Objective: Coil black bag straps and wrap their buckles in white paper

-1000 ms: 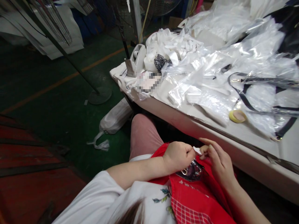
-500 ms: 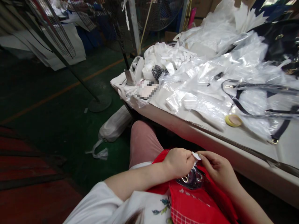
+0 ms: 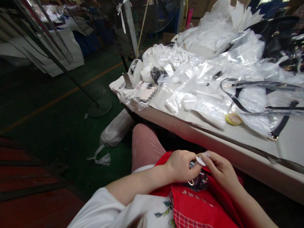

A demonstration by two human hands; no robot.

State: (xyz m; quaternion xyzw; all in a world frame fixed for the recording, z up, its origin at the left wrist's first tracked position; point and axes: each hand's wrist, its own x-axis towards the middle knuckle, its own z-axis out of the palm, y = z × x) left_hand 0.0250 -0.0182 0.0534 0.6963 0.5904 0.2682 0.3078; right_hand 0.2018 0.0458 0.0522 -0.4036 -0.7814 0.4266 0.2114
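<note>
My left hand (image 3: pixel 180 164) curls over the small white scrap (image 3: pixel 200 161), so I can't tell how much of it lies in my grip, and the dark shiny thing with a metal ring (image 3: pixel 197 182) sits mostly hidden under both hands (its shape unreadable). A patch on the table (image 3: pixel 237 152) beside the tape dispenser (image 3: pixel 133 74) is blurred out. My right hand (image 3: pixel 222 171) leads to a forearm cut off by the bottom edge.

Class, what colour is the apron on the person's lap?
Red apron, with a white check patch; head view shows it.
</note>
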